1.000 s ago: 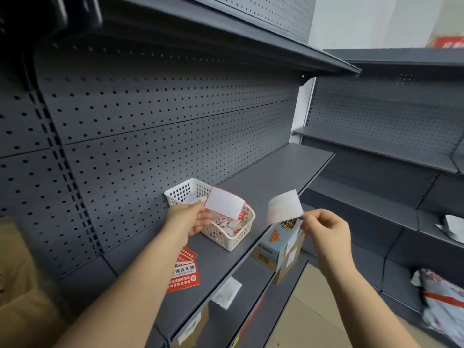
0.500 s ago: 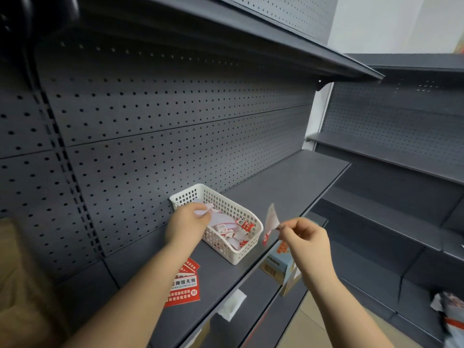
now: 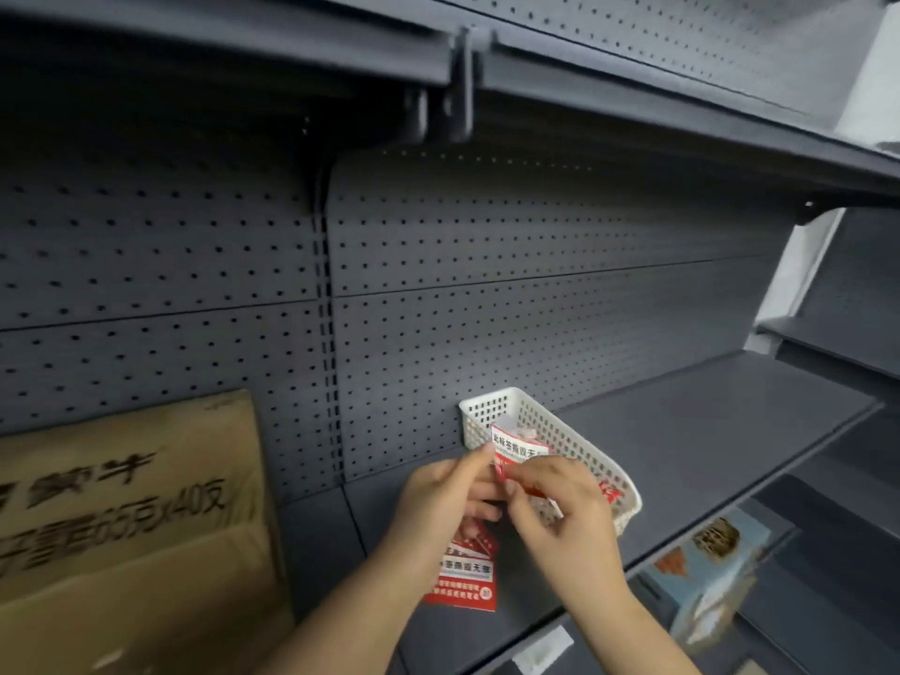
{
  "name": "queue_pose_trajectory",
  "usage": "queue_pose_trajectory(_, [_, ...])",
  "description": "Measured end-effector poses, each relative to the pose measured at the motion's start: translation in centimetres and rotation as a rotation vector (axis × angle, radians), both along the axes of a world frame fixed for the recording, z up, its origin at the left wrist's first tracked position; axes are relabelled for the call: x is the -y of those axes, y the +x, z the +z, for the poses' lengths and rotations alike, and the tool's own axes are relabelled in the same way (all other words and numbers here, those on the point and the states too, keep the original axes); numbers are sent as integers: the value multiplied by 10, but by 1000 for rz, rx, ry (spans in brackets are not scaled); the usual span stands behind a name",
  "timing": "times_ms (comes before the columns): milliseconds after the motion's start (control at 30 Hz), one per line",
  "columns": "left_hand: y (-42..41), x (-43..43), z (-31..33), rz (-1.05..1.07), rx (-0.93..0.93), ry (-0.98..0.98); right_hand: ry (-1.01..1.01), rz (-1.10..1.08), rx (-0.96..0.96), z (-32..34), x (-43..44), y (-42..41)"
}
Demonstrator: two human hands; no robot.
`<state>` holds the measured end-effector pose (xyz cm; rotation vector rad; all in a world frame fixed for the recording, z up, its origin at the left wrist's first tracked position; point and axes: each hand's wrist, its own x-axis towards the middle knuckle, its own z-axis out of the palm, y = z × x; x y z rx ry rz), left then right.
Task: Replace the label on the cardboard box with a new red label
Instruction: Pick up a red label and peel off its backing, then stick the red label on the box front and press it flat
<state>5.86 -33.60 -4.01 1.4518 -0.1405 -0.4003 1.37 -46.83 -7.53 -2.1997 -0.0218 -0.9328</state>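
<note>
A red and white label [image 3: 515, 449] is pinched between both my hands in front of a white plastic basket [image 3: 560, 438]. My left hand [image 3: 445, 496] grips its left edge with the fingertips. My right hand [image 3: 560, 513] pinches its lower right part. A big brown cardboard box [image 3: 131, 518] with dark printed characters stands at the left on the grey shelf [image 3: 706, 426]. More red labels [image 3: 467, 572] lie flat on the shelf under my left wrist.
The basket holds several loose labels. A small blue printed carton [image 3: 711, 572] sits on the lower shelf at the right. A dark pegboard wall [image 3: 535, 285] backs the shelf, and another shelf hangs overhead. A white slip [image 3: 543, 647] lies on the lower shelf edge.
The view has swung left, so the cardboard box shows fully. My hands came together. The white backing slip left my right hand, and both hands now hold one red label.
</note>
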Motion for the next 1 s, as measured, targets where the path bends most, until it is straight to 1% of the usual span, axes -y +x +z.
queue_pose_trajectory(133, [-7, -35, 0, 42, -5, -33, 24, 169, 41, 1, -27, -3])
queue_pose_trajectory(200, [-13, -50, 0, 56, 11, -23, 60, 211, 59, 2, -40, -7])
queue_pose_trajectory(267, [-23, -70, 1, 85, 20, -4, 100, 179, 113, 2, -56, -13])
queue_pose_trajectory(333, [-34, -90, 1, 109, 23, 9, 166, 98, 149, 2, -71, -19])
queue_pose_trajectory(400, [-45, -110, 2, 114, 35, 22, 300, 79, 125, 2, -86, -25])
queue_pose_trajectory(500, [-63, -145, 0, 124, 38, 59, 699, 250, 7, 5, -115, -35])
queue_pose_trajectory(533, [-70, -157, -1, 126, 34, 63, 804, 305, -35, 7, -126, -40])
queue_pose_trajectory(600, [-81, -179, -5, 133, 32, 59, 925, 386, -95, 6, -145, -49])
queue_pose_trajectory(667, [-92, -201, -12, 164, 26, 60, 962, 426, -125, 2, -163, -55])
queue_pose_trajectory(800, [-113, -243, -37, 282, 30, 105, 903, 439, -159, -15, -202, -71])
queue_pose_trajectory(1000, [-131, -283, -66, 368, 66, 308, 792, 418, -284, -47, -244, -82])
